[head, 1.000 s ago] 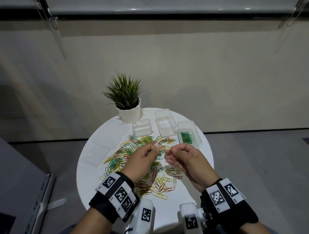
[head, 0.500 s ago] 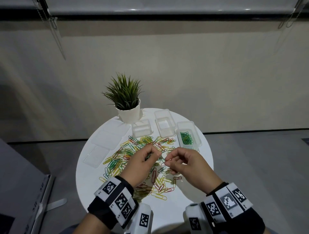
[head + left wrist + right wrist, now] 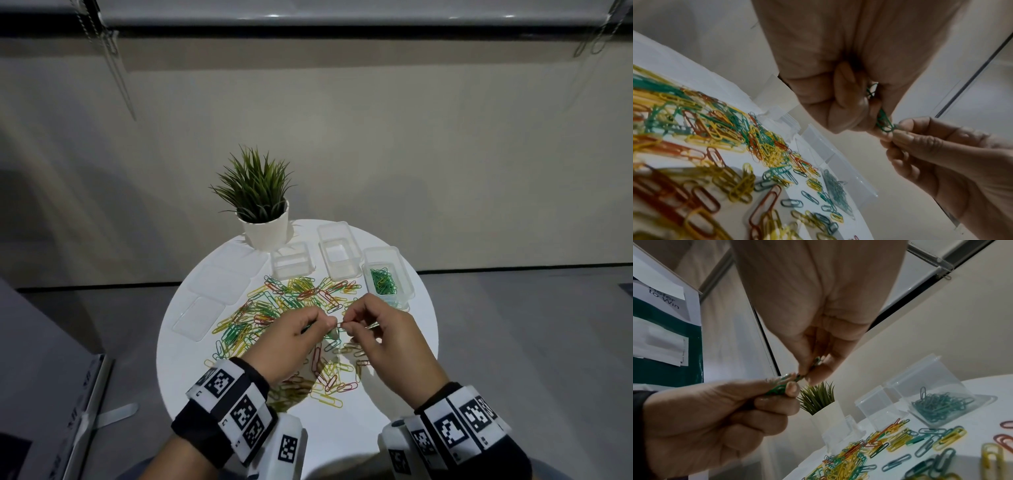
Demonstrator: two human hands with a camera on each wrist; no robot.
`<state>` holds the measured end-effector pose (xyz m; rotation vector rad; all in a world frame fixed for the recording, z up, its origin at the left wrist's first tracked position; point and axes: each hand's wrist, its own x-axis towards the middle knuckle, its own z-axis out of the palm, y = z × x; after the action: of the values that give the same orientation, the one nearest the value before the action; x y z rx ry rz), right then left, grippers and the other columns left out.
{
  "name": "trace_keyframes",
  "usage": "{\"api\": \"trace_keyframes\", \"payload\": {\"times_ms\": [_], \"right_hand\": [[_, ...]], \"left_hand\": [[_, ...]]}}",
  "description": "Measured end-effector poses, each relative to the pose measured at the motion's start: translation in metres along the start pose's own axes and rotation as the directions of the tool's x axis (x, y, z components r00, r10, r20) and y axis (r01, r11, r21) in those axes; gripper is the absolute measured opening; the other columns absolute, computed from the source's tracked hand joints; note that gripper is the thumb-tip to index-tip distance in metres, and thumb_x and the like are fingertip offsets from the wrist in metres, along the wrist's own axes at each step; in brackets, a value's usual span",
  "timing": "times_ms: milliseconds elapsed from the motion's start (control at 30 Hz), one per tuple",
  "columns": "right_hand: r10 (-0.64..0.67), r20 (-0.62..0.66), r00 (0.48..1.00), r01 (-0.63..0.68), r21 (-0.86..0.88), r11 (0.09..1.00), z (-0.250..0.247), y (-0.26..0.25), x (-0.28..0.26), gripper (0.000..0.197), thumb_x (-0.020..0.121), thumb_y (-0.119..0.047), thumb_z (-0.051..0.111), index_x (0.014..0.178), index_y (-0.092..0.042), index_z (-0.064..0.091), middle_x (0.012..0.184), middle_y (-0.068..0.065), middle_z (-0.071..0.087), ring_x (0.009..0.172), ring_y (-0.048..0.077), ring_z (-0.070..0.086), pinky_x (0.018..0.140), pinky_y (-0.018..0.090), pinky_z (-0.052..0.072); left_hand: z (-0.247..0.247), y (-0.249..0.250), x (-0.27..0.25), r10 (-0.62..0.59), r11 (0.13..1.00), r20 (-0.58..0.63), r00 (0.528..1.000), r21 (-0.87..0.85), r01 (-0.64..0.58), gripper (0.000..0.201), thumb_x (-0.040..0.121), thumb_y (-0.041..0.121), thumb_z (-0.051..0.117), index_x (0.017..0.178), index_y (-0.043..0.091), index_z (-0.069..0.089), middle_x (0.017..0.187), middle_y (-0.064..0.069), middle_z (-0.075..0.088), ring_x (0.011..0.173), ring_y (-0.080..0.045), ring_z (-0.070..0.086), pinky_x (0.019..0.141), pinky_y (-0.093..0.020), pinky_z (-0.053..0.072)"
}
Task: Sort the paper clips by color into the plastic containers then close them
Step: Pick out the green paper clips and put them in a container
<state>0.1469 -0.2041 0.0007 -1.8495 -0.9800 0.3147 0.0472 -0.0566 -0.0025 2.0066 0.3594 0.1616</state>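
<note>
While both hands hover above the white worktop (image 3: 394, 411), the left hand (image 3: 291, 339) clutches green paper clips (image 3: 882, 121) in curled fingers and the right hand (image 3: 383, 339) pinches their tip; below lies the mixed clip pile (image 3: 291, 308), with three open plastic containers (image 3: 337, 260) beyond, the rightmost holding green clips (image 3: 383, 281)

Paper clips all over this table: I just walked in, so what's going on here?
A person is sorting them by color. Both hands, left hand and right hand, pinch green paper clips above the mixed pile on the round table. One open container holds green clips; two others look empty. Lids lie off to the left.
</note>
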Motion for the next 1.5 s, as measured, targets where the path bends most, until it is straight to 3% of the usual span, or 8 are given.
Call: {"api": "trace_keyframes", "payload": {"times_ms": [200, 467, 567, 667, 967, 1167, 1300, 1500], "right_hand": [[-0.037, -0.133, 0.99, 0.041, 0.033, 0.999, 0.002, 0.005, -0.001, 0.023, 0.092, -0.004, 0.059, 0.106, -0.017, 0.07, 0.089, -0.01, 0.059, 0.077, 0.004, 0.064, 0.067, 0.006, 0.047], [0.259, -0.083, 0.962, -0.201, 0.427, 0.882, 0.008, 0.003, 0.002, 0.014, 0.092, 0.0, 0.056, 0.095, -0.006, 0.068, 0.088, 0.011, 0.069, 0.071, 0.013, 0.071, 0.064, 0.017, 0.055], [0.349, -0.017, 0.937, -0.267, 0.608, 0.747, 0.005, 0.002, 0.003, 0.012, 0.092, 0.002, 0.055, 0.097, -0.001, 0.066, 0.079, 0.011, 0.069, 0.067, 0.011, 0.068, 0.063, 0.018, 0.055], [0.387, 0.011, 0.922, -0.291, 0.679, 0.674, 0.003, 0.001, 0.002, 0.012, 0.091, 0.002, 0.056, 0.098, 0.001, 0.066, 0.077, 0.012, 0.068, 0.068, 0.013, 0.068, 0.064, 0.019, 0.056], [0.33, 0.022, 0.944, -0.278, 0.593, 0.755, 0.008, -0.002, -0.004, 0.01, 0.09, 0.003, 0.056, 0.093, -0.001, 0.065, 0.068, 0.0, 0.071, 0.058, 0.008, 0.065, 0.058, 0.016, 0.053], [0.285, -0.014, 0.958, -0.25, 0.44, 0.862, 0.003, 0.0, -0.006, 0.015, 0.089, 0.001, 0.061, 0.089, -0.011, 0.07, 0.075, 0.008, 0.067, 0.061, 0.012, 0.064, 0.062, 0.02, 0.054], [0.29, -0.014, 0.957, -0.263, 0.387, 0.884, 0.003, 0.003, -0.006, 0.016, 0.088, -0.002, 0.063, 0.088, -0.014, 0.073, 0.073, 0.006, 0.068, 0.06, 0.011, 0.064, 0.064, 0.025, 0.057], [0.413, 0.049, 0.909, -0.363, 0.581, 0.729, 0.0, 0.004, -0.001, 0.009, 0.088, -0.001, 0.062, 0.092, -0.006, 0.067, 0.067, 0.006, 0.063, 0.054, 0.012, 0.06, 0.058, 0.023, 0.056]], "left_hand": [[0.003, -0.001, -0.006, -0.047, 0.991, 0.009, 0.999, -0.125, 0.048, 0.026, 0.099, 0.028, 0.048, 0.086, 0.017, 0.067, 0.047, 0.011, 0.031, 0.04, -0.005, 0.026, 0.042, -0.017, 0.022], [0.015, 0.006, -0.004, -0.05, 0.986, 0.041, 0.998, -0.154, 0.055, 0.024, 0.099, 0.019, 0.047, 0.114, 0.009, 0.063, 0.058, 0.029, 0.062, 0.054, 0.016, 0.053, 0.058, -0.006, 0.037], [0.016, 0.009, -0.003, -0.081, 0.973, 0.041, 0.996, -0.214, 0.088, 0.02, 0.1, 0.016, 0.045, 0.11, 0.008, 0.06, 0.045, 0.018, 0.053, 0.041, 0.012, 0.048, 0.046, -0.003, 0.032], [0.018, 0.005, -0.003, -0.117, 0.958, 0.028, 0.993, -0.261, 0.121, 0.016, 0.099, 0.022, 0.048, 0.092, 0.014, 0.061, 0.041, 0.007, 0.037, 0.036, -0.004, 0.033, 0.043, -0.021, 0.025], [0.012, 0.002, -0.001, -0.137, 0.941, -0.033, 0.99, -0.317, 0.12, 0.024, 0.099, 0.024, 0.047, 0.092, 0.006, 0.062, 0.043, 0.012, 0.033, 0.037, -0.008, 0.026, 0.04, -0.021, 0.022], [0.005, 0.0, -0.006, 0.042, 0.997, -0.172, 0.984, 0.074, -0.03, 0.01, 0.098, 0.028, 0.05, 0.095, 0.023, 0.057, 0.068, 0.014, 0.058, 0.064, 0.004, 0.053, 0.06, -0.015, 0.036], [0.006, 0.0, -0.005, 0.209, 0.845, -0.096, 0.973, 0.518, -0.13, 0.016, 0.1, 0.031, 0.041, 0.099, 0.023, 0.054, 0.076, 0.013, 0.05, 0.069, -0.002, 0.045, 0.06, -0.02, 0.031], [0.017, -0.01, -0.004, 0.203, 0.936, -0.168, 0.965, 0.321, -0.141, 0.022, 0.1, 0.026, 0.046, 0.088, 0.02, 0.064, 0.085, 0.009, 0.062, 0.084, -0.007, 0.055, 0.076, -0.028, 0.044]]}}
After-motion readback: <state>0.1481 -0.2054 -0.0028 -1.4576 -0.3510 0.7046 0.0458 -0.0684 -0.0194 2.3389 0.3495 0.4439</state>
